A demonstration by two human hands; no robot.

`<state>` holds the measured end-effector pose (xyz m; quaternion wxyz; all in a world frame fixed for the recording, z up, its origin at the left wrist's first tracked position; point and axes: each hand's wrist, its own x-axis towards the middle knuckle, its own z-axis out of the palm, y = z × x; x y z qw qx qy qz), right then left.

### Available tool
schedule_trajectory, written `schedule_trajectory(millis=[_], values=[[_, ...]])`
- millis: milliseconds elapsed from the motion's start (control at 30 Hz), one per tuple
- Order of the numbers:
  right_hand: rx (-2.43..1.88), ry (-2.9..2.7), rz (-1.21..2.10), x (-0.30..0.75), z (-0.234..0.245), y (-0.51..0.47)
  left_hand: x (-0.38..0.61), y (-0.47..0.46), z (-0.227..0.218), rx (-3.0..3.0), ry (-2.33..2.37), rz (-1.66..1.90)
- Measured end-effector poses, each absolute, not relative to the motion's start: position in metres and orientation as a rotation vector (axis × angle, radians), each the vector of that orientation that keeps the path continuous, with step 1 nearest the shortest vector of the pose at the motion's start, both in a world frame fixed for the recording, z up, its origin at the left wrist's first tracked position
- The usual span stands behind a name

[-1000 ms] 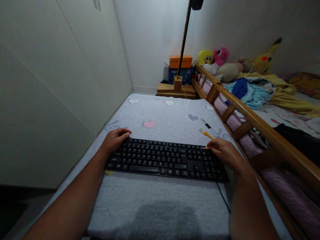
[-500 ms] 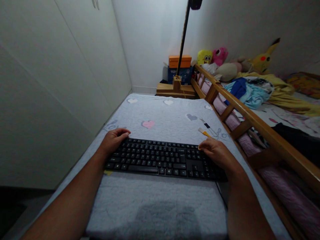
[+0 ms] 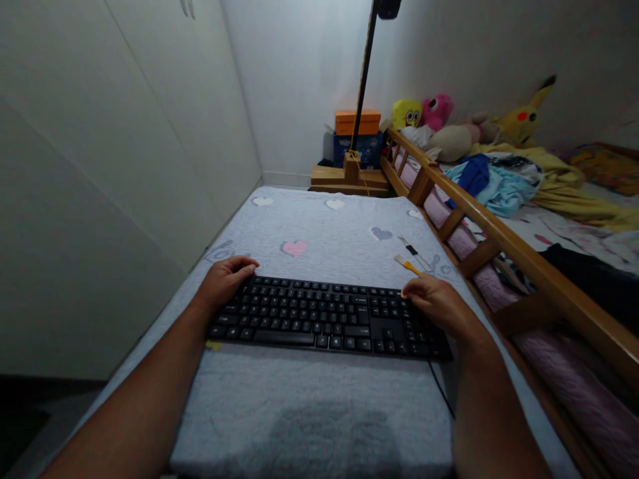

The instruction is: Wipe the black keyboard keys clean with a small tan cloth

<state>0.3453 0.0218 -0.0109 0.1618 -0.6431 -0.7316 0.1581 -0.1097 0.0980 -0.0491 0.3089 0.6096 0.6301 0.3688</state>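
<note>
A black keyboard [image 3: 324, 320] lies across a pale blue fuzzy mat [image 3: 319, 239] with heart patches. My left hand [image 3: 224, 281] curls over the keyboard's far left corner, fingers bent around its edge. At the far right end, my right hand [image 3: 436, 303] rests on the keyboard with its fingers closed around the edge. A small yellow-handled brush [image 3: 407, 265] lies on the mat just beyond my right hand, beside a thin black-and-white tool [image 3: 414, 251]. The keyboard's cable [image 3: 442, 389] trails off its near right corner.
A white wardrobe wall runs along the left. On the right, a wooden bed rail [image 3: 499, 233] borders a bed with clothes and plush toys [image 3: 434, 110]. At the far end a black pole [image 3: 363, 73] rises from a wooden base, with orange and blue boxes [image 3: 358, 130] behind it.
My right hand slid a little left along the keyboard's far edge, then eased back right. The view drifted slightly; the left hand and keyboard stayed put.
</note>
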Motion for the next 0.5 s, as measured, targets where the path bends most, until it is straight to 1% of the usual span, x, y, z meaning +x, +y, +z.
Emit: schedule_trajectory(millis=[133, 300, 500], values=[[-1.904, -2.012, 0.443, 0.359, -0.011, 0.02, -0.109, 0.097, -0.049, 1.589, 1.658, 0.983], [-1.979, -1.931, 0.356, 0.364, -0.013, 0.018, -0.109, 0.097, -0.05, 1.568, 1.662, 0.979], [-1.797, -2.054, 0.363, 0.338, -0.012, 0.022, -0.11, 0.097, -0.05, 1.565, 1.651, 0.991]])
